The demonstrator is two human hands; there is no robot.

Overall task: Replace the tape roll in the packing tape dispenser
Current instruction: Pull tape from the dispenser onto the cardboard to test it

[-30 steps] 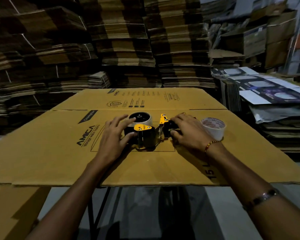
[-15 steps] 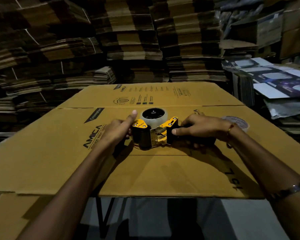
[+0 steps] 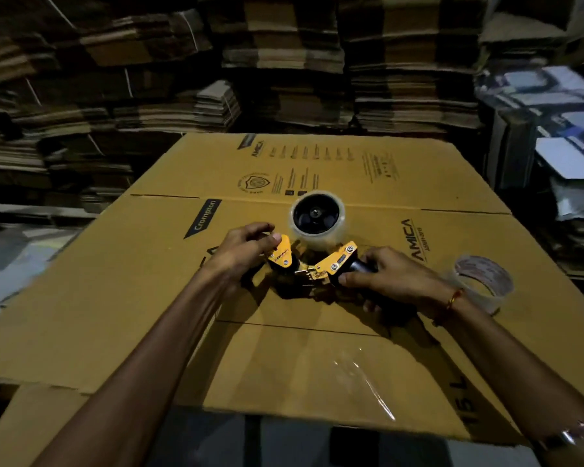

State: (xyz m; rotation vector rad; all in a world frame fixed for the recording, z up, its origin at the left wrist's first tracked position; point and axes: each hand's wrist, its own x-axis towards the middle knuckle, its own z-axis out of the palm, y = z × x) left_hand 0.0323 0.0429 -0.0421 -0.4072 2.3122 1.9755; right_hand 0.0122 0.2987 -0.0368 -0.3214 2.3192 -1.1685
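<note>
Gripping yellow-black dispenser point(image 3: 312, 264): left hand point(image 3: 241, 252) front, right hand point(image 3: 385, 281) handle; glossy roll point(image 3: 317, 219) mounted.

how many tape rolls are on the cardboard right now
2. One tape roll sits mounted on the dispenser between the hands; a loose roll lies on the cardboard sheet beyond the right wrist. None visibly hidden.

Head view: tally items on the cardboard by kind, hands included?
Tape dispensers: 1
Tape rolls: 2, one on the dispenser, one loose at right
Loose clear film strips: 1
Hands: 2, left hand, right hand
Total: 6
</note>
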